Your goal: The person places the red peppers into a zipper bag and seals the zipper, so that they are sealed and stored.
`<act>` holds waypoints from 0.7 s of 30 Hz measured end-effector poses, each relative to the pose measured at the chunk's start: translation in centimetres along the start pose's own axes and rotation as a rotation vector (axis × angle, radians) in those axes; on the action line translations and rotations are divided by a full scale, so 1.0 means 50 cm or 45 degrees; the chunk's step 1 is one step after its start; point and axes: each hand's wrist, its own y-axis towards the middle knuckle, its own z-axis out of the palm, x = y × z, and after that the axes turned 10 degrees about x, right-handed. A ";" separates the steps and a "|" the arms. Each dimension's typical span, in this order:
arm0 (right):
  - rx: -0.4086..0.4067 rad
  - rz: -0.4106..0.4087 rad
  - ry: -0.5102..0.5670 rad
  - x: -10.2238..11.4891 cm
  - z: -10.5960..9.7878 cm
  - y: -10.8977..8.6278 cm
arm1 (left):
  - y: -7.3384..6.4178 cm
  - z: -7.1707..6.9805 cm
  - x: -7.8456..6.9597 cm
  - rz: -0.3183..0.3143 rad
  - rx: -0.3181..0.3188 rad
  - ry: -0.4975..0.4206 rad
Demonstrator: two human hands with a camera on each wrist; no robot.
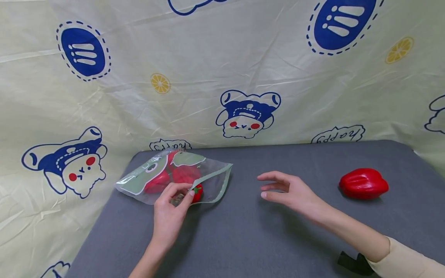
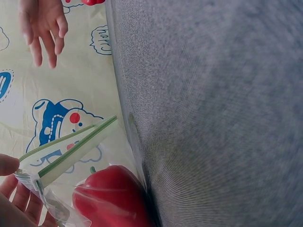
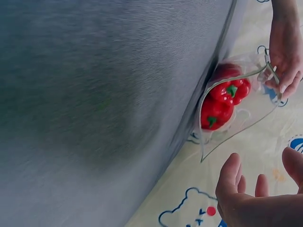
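Note:
My left hand (image 1: pixel 171 211) pinches the near edge of a clear zip bag (image 1: pixel 215 181) between thumb and fingers. The bag lies on the table with its green-edged mouth parted toward the right. Inside it are several red bell peppers (image 3: pixel 217 113), two of them showing green stems in the right wrist view. My right hand (image 1: pixel 290 192) hovers over the table to the right of the bag mouth, fingers loosely bent and holding nothing. Farther right, one more red bell pepper (image 1: pixel 363 183) lies on its side on the table, apart from both hands.
A dark grey cloth covers the table (image 1: pixel 243 239). Behind it hangs a pale curtain (image 1: pixel 194 116) printed with cartoon figures and orange slices. A black strap (image 1: pixel 354 263) shows by the right sleeve (image 1: pixel 403 255).

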 end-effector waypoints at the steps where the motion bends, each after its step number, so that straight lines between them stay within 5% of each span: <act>1: -0.006 0.010 -0.007 -0.002 -0.005 -0.007 | -0.001 0.000 0.000 0.004 0.005 -0.006; 21: -0.159 0.107 -0.207 -0.025 -0.101 -0.134 | -0.003 -0.001 0.003 0.032 -0.003 -0.020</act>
